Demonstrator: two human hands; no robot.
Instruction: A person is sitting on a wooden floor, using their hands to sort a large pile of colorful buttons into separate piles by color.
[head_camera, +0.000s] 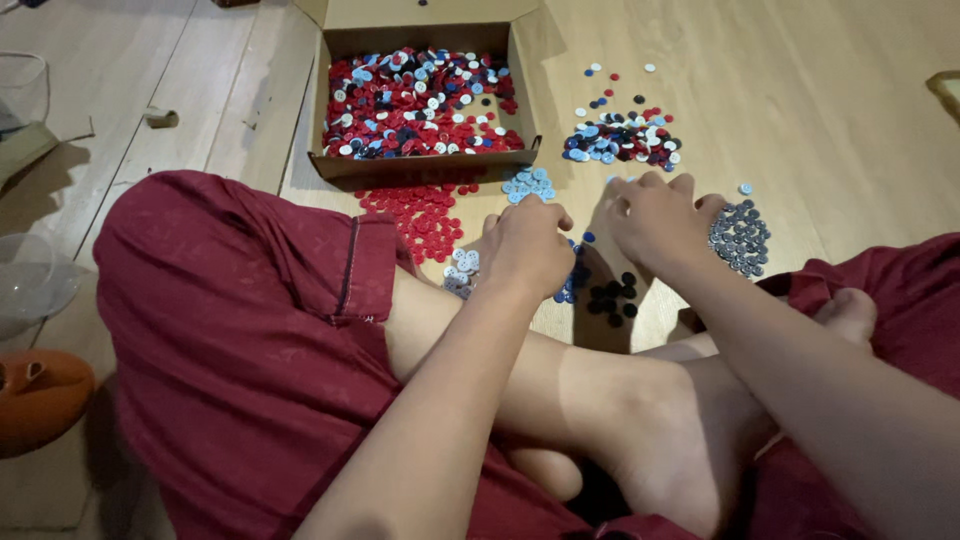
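You sit cross-legged on the wooden floor (820, 90) with a cardboard box (420, 165) ahead of you, and it is still packed with mixed red, white, blue and dark buttons (415, 100). Judging by what lies outside the box, the sorting is well begun but far from finished: 5 one-colour groups already sit on the floor, namely a red pile (425, 215), a small light-blue pile (528, 182), a white pile (460, 270), a black pile (612, 295) and a grey pile (740, 237). A mixed heap (622, 140) to the right of the box remains unsorted, as does the whole box.

Your left hand (528, 245) is curled loosely, fingers bent down, hovering between the white pile and the black one, with a few dark-blue buttons (572, 282) just beside it; I cannot tell whether it pinches a button. Your right hand (660, 215) is also curled, knuckles up, its fingertips pointing toward the mixed heap and the grey pile touching its outer edge. Whether it grips anything is hidden too.
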